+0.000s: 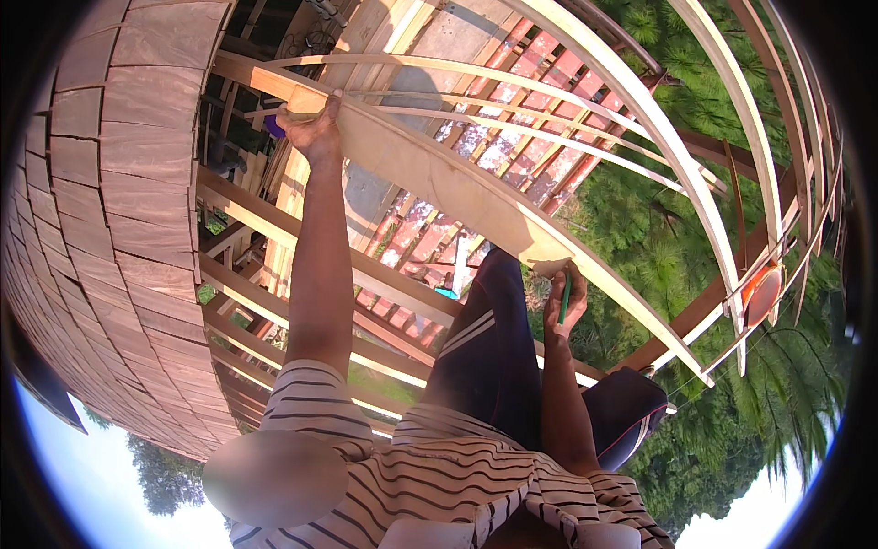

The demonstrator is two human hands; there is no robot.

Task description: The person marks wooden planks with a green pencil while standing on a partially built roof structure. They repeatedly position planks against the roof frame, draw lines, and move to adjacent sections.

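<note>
A long, pale wooden board point(439, 174) slants across the middle of the view, from upper left down to the right. Near its upper left end, my left hand point(313, 130) grips it with fingers closed over the edge. My right hand point(567, 306) is beside the board's lower edge, further right, its fingers closed round a slim green pencil point(564, 297). The pencil points up toward the board; I cannot tell whether its tip touches. My bent leg in dark trousers point(494, 339) is just below the board.
A wood-shingled roof point(146, 183) curves along the left. Thin curved strips point(512, 78) and thicker curved ribs point(713, 183) arch at the upper right. Wooden beams point(384, 274) cross below me, above reddish slats point(412, 242). A rounded orange object point(761, 295) sits among the ribs. Green trees point(722, 430) stand beyond.
</note>
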